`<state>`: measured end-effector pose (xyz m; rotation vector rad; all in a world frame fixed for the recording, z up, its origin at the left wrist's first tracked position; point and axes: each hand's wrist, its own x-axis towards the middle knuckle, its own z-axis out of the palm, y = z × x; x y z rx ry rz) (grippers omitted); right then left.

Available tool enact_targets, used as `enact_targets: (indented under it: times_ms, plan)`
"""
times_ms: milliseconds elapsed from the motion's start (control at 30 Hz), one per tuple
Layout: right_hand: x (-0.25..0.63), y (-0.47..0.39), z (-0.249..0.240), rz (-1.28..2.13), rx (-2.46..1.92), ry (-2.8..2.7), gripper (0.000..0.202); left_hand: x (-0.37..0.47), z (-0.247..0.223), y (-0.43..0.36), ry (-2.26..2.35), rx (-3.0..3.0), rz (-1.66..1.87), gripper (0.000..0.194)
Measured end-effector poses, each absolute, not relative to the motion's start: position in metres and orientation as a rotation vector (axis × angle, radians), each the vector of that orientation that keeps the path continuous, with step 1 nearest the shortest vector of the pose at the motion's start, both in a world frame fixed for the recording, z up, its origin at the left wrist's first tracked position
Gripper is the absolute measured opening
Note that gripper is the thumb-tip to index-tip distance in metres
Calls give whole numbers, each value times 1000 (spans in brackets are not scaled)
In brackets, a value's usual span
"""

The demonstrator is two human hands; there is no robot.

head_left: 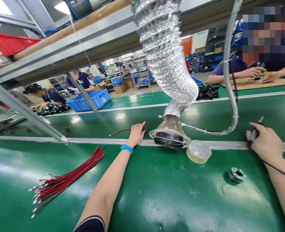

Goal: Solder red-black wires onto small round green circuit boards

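My left hand (136,133), with a blue band on its wrist, reaches to the far side of the pale strip. Its fingers close over a small dark part (145,129), mostly hidden by them. From under that hand a red wire (120,131) runs left to a small white end. At the right, my right hand (268,141) grips a soldering iron (254,134) with its tip pointing up and away; a black cord trails over the forearm. Nearer me lies a spool of solder wire (237,175). A bundle of red and black wires (72,177) with white connectors rests on the left.
A fume extractor hood (170,130) on a silver duct (166,54) hangs between my hands. Beside it is a tape roll (199,154). A flexible metal conduit (231,87) loops down on the right. Metal posts, a blue crate (90,100) and several co-workers are beyond.
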<state>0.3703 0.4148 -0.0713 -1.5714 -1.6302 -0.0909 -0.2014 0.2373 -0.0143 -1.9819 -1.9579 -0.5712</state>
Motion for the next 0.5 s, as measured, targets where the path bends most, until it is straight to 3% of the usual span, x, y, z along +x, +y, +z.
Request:
enact_targets:
  times_ms: [67, 233, 500]
  plan:
    - [375, 419, -76, -115, -1483, -1658, 39, -202, -18, 238, -1946, -1984, -589, 60]
    - [372, 394, -73, -167, -1330, -1601, 50, -195, -22, 205, -1995, -1845, -656, 51]
    - [357, 276, -59, -213, -1155, -1679, 52, -211, -21, 69, -2164, -1635, -551, 33]
